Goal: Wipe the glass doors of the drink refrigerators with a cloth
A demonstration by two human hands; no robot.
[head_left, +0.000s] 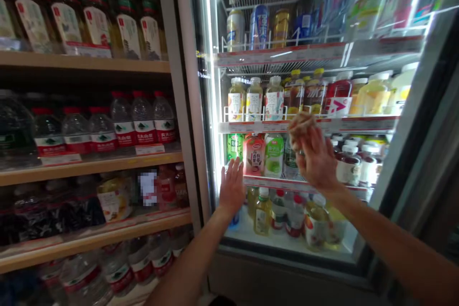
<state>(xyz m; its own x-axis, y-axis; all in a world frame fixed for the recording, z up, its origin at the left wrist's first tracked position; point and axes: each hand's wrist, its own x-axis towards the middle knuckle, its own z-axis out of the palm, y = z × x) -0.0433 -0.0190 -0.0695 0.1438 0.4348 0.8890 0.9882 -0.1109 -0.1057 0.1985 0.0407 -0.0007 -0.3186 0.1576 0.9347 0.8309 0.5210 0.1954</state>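
A lit drinks fridge with a glass door stands in front of me. My right hand presses a crumpled, brownish cloth against the glass, level with the middle shelves; the hand is slightly blurred. Lower and to the left, my left hand is open, its fingers stretched upward, and it appears to lie flat on the glass near the door's left side. Behind the glass, close to my left fingers, are a red-labelled drink bottle and a green-labelled one.
Left of the fridge, wooden shelves hold rows of bottles, among them red-capped water bottles and tall green-topped bottles. A grey upright post separates shelves and fridge. The door's dark right frame slants beside my right forearm.
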